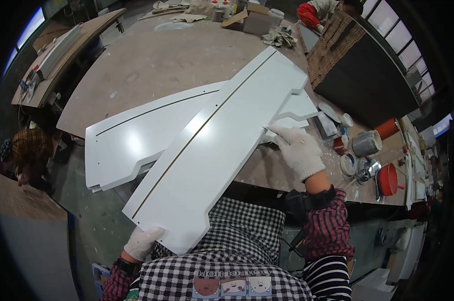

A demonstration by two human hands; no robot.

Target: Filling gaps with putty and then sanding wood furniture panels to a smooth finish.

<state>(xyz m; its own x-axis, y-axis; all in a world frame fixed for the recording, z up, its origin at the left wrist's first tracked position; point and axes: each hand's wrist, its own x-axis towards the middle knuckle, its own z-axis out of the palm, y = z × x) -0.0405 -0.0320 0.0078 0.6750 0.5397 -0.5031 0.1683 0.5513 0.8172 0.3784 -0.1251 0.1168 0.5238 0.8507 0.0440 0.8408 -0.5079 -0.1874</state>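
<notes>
A long white panel (207, 145) with a dark groove along its length and a stepped cutout edge lies slanted in front of me. Its near end juts over the table's edge toward my checked apron. My left hand (143, 242), in a white glove, grips the near left corner, thumb on top and fingers hidden below. At the right long edge, my gloved right hand (298, 151) is closed with its fingertips on the panel's rim; the undersides of those fingers are hidden. Beneath it lies a second white grooved panel (121, 135), crossing at an angle and partly covered.
The brown worktable (152, 65) carries a cardboard box (252, 19) and rags (279, 37) at the back. To the right stand a grey can (366, 144), a tape roll (348, 164) and a red pot (387, 179). Co-workers are at far right and left.
</notes>
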